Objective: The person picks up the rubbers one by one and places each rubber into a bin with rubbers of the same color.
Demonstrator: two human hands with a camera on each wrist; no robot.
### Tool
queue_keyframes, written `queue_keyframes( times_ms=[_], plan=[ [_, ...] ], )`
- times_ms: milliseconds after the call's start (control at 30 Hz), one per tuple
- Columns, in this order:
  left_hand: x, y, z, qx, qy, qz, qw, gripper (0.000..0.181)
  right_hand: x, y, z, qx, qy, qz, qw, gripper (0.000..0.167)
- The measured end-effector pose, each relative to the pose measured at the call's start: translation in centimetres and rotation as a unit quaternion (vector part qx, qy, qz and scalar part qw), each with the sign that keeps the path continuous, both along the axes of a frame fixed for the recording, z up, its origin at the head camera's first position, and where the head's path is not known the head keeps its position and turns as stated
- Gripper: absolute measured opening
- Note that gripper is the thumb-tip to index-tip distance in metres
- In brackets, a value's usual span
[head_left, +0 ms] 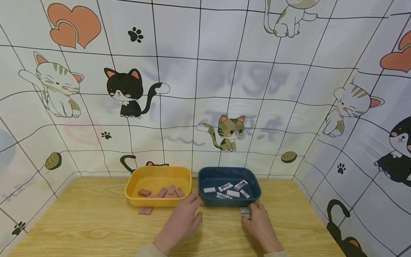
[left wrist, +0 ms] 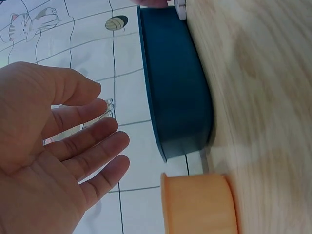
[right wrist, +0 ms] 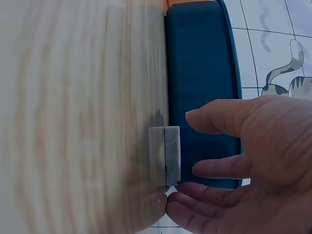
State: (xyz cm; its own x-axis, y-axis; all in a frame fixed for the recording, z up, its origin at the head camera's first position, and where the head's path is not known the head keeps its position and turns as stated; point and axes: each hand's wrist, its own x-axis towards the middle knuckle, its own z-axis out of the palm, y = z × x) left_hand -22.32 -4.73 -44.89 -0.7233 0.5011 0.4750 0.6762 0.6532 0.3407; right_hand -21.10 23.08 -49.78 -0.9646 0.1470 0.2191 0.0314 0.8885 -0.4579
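Observation:
My left hand [head_left: 184,217] hovers by the near corners of the two bins, its fingers loosely bent and nothing held, as the left wrist view confirms. My right hand [head_left: 259,223] is at the front right of the dark blue bin [head_left: 229,202], thumb and fingers spread around two pale eraser-like blocks [right wrist: 173,155]. These lie side by side on the table against the bin's front wall; a fingertip is close to their end, and I cannot tell if it touches. Inside the blue bin lie several white erasers [head_left: 233,193], some with dark printed sleeves.
Left of the blue bin stands a yellow bin [head_left: 157,202] with several pink blocks [head_left: 162,192] in it. Another pink piece [head_left: 145,210] lies on the wooden table [head_left: 96,225] before it. A cat-printed cloth [head_left: 179,89] rises behind and at the sides.

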Motion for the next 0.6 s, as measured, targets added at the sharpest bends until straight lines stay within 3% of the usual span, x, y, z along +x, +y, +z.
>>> queue_keyframes(
  times_ms=[200,433,600],
  plan=[
    [0.5,0.7,-0.4,-0.017,-0.006,-0.008,0.9998,0.015,-0.2,0.0,0.1,0.006,-0.018,-0.001,0.9998,0.044],
    [0.8,1.6,-0.9,-0.035,-0.06,-0.01,0.9975,0.015,-0.6,0.1,-0.2,0.021,-0.002,0.007,0.9997,0.039],
    [1.2,2.1,-1.1,-0.038,-0.08,-0.021,0.9959,0.016,-0.9,0.1,-0.2,0.035,0.003,0.009,0.9994,0.039]
  ],
)
